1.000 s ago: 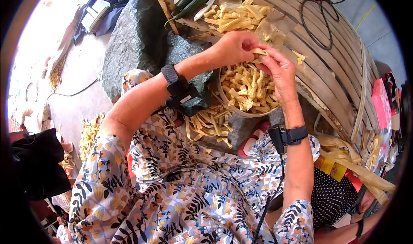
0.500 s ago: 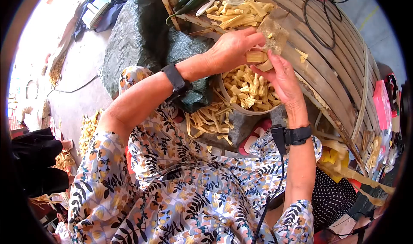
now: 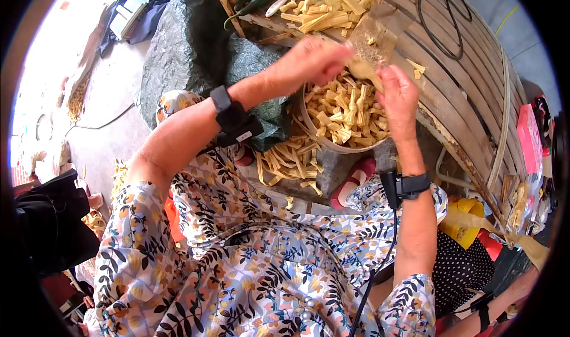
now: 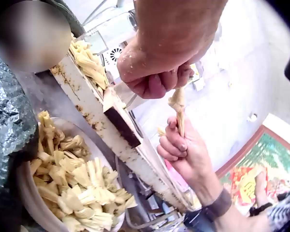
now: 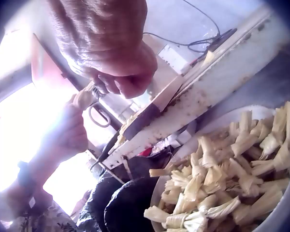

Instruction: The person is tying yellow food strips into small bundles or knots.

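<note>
Grips both clenched on one pale strip (image 4: 178, 104), apparently bean-curd skin; the head view blurs it. We log our left hand (image 3: 309, 61) pinching its upper end and our right hand (image 3: 399, 93) its lower end, upper centre of frame, above the white bowl (image 3: 325, 150) of knotted pieces. Lower left of the bowl lie loose strips (image 3: 291, 162).

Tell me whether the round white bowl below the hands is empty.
No, the round white bowl is heaped with pale yellow knotted strips.

Bean-curd strip (image 4: 178, 108): pale yellow, thin, twisted, bunched into a knot at the upper end; held near upright, pinched between left hand (image 4: 157, 70) and right hand (image 4: 184, 152).
</note>
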A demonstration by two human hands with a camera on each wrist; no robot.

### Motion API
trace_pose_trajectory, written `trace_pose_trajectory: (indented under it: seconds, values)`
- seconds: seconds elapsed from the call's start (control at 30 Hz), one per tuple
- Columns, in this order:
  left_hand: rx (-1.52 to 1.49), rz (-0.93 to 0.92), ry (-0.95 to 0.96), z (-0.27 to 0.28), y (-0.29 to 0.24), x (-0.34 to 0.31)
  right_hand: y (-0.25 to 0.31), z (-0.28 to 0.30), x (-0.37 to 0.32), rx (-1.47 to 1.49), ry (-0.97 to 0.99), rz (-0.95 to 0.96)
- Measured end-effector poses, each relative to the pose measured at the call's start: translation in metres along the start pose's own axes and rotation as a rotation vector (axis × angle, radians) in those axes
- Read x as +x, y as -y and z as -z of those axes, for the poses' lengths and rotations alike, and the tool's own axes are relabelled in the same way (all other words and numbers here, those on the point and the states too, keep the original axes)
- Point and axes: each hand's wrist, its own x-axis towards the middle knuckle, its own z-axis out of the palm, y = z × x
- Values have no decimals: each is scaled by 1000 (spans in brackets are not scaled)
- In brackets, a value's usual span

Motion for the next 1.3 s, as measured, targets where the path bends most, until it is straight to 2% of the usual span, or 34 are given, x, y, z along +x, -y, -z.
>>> trace_pose_trajectory:
  seconds: [0.03, 0.1, 0.17, 0.2, 0.3, 0.43, 0.47, 0.57, 0.6, 0.8, 0.9, 1.0, 1.1, 1.2, 1.3]
  values:
    - [-141, -83, 98, 10, -3, -1, 1, 2, -2, 6, -7, 16]
    - [-201, -54, 62, 11, -1, 0, 5, 0, -3, 5, 32, 10]
    - [-386, 91, 112, 16, 0, 2, 2, -5, -4, 56, 65, -39]
    - [-475, 159, 144, 17, -1, 5, 3, -4, -2, 24, 113, 26]
    - [-494, 281, 21, 9, -5, 7, 0, 6, -2, 129, 207, -119]
    - [-428, 246, 102, -3, 11, 4, -5, 8, 1, 143, 213, -117]
    - [-562, 197, 206, -5, 12, 7, -4, 6, 1, 142, 218, -129]
    - [-516, 153, 188, -10, 19, 17, -2, 0, 1, 87, 263, -139]
    - [-566, 164, 87, -14, 18, 17, -1, -1, 1, 59, 283, -135]
    - [-351, 173, -60, 0, 17, 19, -1, 2, -4, 44, 285, -100]
    - [-344, 187, -81, 6, 13, 15, 0, 3, -4, -12, 319, -75]
    - [-369, 202, -42, 10, 9, 13, 7, 1, -6, -40, 307, -129]
    - [-513, 215, 48, 14, 8, 14, 2, 6, -1, 88, 356, -159]
    - [-427, 272, -10, 7, 8, 15, 7, 8, -2, 24, 386, -141]
    - [-249, 205, 4, 18, 8, 17, 6, 15, -2, -136, 328, -66]
